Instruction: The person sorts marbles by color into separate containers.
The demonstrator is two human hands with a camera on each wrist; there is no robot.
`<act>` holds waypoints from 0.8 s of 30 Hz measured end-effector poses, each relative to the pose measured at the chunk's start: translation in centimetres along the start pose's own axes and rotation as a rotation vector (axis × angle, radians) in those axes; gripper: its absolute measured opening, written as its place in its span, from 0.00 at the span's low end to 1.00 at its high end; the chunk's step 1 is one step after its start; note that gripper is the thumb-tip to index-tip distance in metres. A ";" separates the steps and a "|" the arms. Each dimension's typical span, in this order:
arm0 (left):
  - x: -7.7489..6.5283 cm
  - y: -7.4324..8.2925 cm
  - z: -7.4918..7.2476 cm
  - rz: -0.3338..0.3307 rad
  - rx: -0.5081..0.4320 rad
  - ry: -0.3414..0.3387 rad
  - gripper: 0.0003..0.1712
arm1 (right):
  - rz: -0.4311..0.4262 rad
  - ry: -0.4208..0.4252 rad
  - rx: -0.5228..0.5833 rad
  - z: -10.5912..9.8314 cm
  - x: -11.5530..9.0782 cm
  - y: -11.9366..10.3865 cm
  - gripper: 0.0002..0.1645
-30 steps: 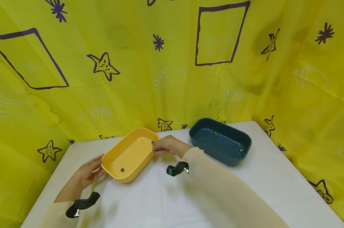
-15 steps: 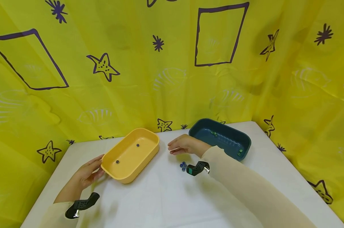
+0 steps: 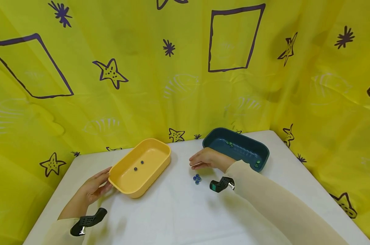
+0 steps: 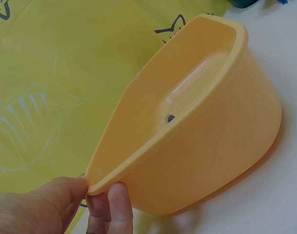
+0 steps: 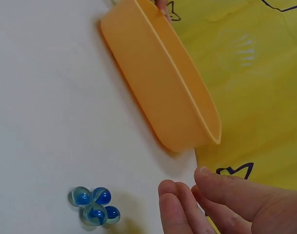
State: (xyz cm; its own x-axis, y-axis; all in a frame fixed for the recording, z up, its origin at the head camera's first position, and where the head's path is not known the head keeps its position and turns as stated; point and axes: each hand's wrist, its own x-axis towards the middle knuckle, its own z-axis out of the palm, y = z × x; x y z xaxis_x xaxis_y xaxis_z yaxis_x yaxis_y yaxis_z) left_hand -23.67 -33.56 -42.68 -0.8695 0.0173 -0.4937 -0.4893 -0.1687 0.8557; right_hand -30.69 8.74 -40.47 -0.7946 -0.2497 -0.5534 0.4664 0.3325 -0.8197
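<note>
A yellow plastic tub (image 3: 152,179) stands at the left of the table, with two dark blue marbles (image 3: 135,169) on its floor. My left hand (image 3: 94,187) pinches the tub's near-left rim between thumb and fingers, as the left wrist view shows. Several clear marbles with blue swirls (image 5: 95,212) lie clustered on the white cloth. Just beyond that cluster, my right hand (image 3: 207,158) hovers with loosely bent fingers and nothing between them. Behind it stands a dark green tub (image 3: 249,153), partly covered by the hand and sleeve, holding several green marbles (image 3: 257,163).
White cloth covers the table (image 3: 172,214). Yellow curtains (image 3: 142,102) printed with starfish and fish rise along the back and sides. Each wrist carries a black camera mount (image 3: 88,221).
My right hand has drawn back from the yellow tub's right rim toward the dark green one, uncovering the blue marbles on the cloth. Marbles in the yellow tub have rolled closer together. My left hand stays put.
</note>
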 end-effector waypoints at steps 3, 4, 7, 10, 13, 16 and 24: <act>0.1 -0.1 0.0 0.001 -0.001 -0.003 0.17 | -0.009 0.011 -0.017 -0.3 -0.1 0.6 0.21; 0.1 -0.1 0.0 0.001 -0.001 -0.001 0.17 | -0.015 0.015 -0.026 -0.4 -0.1 0.7 0.20; 0.2 -0.1 -0.1 0.002 -0.003 0.002 0.17 | -0.043 0.032 -0.054 -0.6 -0.1 1.3 0.18; 0.3 -0.1 -0.1 0.001 -0.004 0.004 0.16 | -0.063 0.049 -0.091 -0.7 0.0 1.9 0.16; 0.3 -0.1 -0.2 0.001 0.000 0.008 0.13 | -0.069 0.073 -0.128 -0.7 0.0 2.3 0.15; 0.2 -0.1 -0.1 0.001 0.010 0.015 0.11 | -0.065 0.097 -0.158 -0.7 -0.1 2.5 0.13; 0.3 -0.2 -0.2 0.003 0.005 0.009 0.13 | -0.060 0.118 -0.217 -0.4 0.0 3.2 0.11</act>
State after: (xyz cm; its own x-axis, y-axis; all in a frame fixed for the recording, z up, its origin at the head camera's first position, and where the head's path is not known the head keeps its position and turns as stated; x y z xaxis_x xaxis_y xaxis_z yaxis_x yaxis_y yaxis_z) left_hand -23.82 -33.76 -43.00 -0.8701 0.0077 -0.4929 -0.4874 -0.1634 0.8578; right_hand -29.36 10.22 -43.06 -0.8643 -0.1712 -0.4730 0.3325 0.5112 -0.7926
